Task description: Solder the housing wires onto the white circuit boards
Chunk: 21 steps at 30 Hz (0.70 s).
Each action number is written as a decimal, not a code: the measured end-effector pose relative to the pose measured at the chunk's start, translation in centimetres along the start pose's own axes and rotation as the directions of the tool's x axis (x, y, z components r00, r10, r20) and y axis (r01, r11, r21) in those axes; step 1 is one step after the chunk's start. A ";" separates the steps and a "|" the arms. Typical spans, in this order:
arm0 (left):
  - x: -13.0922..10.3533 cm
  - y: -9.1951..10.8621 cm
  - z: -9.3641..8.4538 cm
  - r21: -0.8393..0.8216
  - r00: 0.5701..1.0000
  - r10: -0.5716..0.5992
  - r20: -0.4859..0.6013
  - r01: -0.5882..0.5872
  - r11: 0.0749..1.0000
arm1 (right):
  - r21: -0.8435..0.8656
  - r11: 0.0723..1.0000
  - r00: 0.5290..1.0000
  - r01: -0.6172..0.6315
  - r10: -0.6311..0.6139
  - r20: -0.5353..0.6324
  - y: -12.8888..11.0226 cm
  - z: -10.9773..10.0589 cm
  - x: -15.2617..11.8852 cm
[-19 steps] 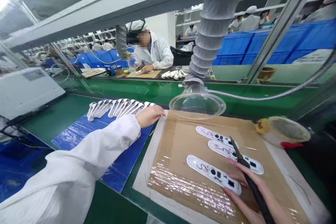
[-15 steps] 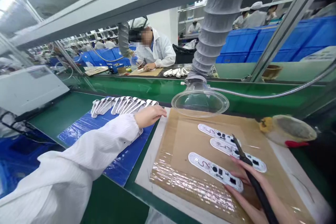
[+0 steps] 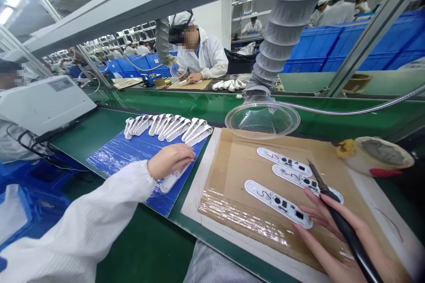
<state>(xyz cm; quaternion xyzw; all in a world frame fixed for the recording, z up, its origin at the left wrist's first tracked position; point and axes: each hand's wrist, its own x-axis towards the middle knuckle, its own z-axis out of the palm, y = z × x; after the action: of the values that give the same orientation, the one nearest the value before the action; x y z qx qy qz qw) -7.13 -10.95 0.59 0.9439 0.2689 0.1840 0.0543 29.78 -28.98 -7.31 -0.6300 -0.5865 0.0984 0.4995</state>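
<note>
My left hand [image 3: 171,159] is closed over the end of a white strip [image 3: 171,181] on the blue mat [image 3: 114,150]; its fingers partly hide the strip. Behind it stands a row of folded white strips [image 3: 166,126]. My right hand [image 3: 335,225] holds a black soldering iron [image 3: 345,230], its tip pointing up and left above the cardboard [image 3: 232,163]. Three white oval-ended pieces with circuit parts lie on the cardboard. The thumb and fingers of my right hand are at the right end of the nearest piece [image 3: 278,204].
A clear fume hood [image 3: 262,120] on a grey hose hangs above the cardboard's back edge. A round container [image 3: 381,157] with a yellow sponge stands at the right. Across the bench a person [image 3: 202,53] works. A white machine [image 3: 46,101] is at the left.
My left hand has moved from the back edge of the mat, left and towards me, onto the white strip. The view has shifted slightly. My right hand still holds the soldering iron.
</note>
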 end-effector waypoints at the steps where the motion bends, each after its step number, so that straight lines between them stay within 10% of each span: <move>1: 0.4 1.6 0.2 -0.023 0.996 -0.006 -0.090 0.004 1.000 | 0.024 1.000 1.000 -0.016 0.016 0.007 -0.8 0.2 -0.4; 9: 5.4 14.0 5.9 -0.361 0.758 -0.254 -0.601 0.026 0.932 | 0.377 0.907 0.968 -0.186 0.104 0.228 -7.8 2.9 -2.2; 13: 6.9 15.2 7.4 -0.605 0.733 -0.465 -0.497 0.092 0.791 | 0.453 0.804 0.919 -0.385 0.288 0.269 -7.6 3.0 -2.5; 21: 7.0 14.5 8.2 -0.872 0.711 -0.664 -0.232 0.149 0.465 | 0.436 0.818 0.923 -0.375 0.284 0.260 -5.3 2.7 -3.1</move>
<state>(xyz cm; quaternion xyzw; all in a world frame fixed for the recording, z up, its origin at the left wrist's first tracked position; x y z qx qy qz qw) 8.53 -19.60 -1.82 0.6173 0.3871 0.5250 0.4399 23.56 -31.16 -6.12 -0.5676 -0.4690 0.3825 0.5583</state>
